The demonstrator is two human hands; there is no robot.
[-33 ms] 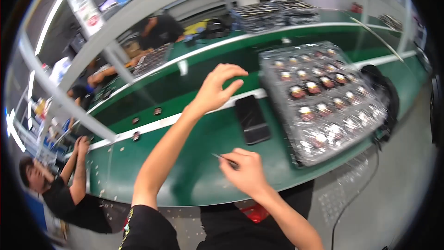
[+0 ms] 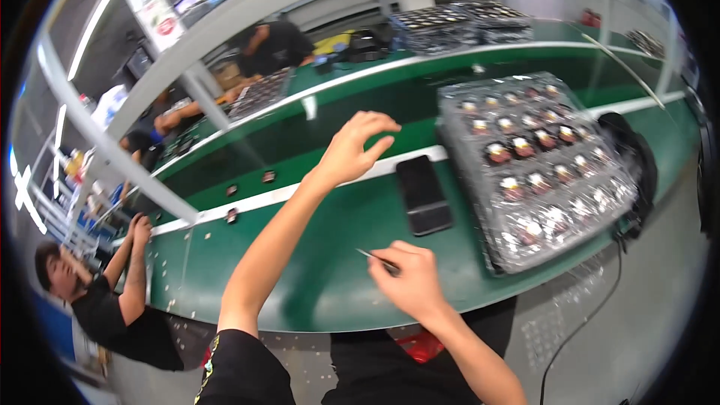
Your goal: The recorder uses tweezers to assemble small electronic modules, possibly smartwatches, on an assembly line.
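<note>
My left hand hovers over the pale strip at the back of the green bench. Its fingers and thumb are spread, and nothing shows between them. Closer to me, my right hand is closed around a slim pointed tool with a silver tip and a dark body. The tip points left, and its exact kind cannot be made out. Between my hands and a large clear plastic tray lies a black phone. Rows of small round parts, dark with shiny tops, fill the tray.
Small dark parts lie to the left on the bench and the dark green belt. A black bundle sits right of the tray. A slanted white post stands at left, near a co-worker. More trays are stacked across the belt.
The whole view has shifted, so the bench and tray appear farther right. Relative to the phone, my left hand is slightly farther left. My right hand keeps its hold on the pointed tool.
</note>
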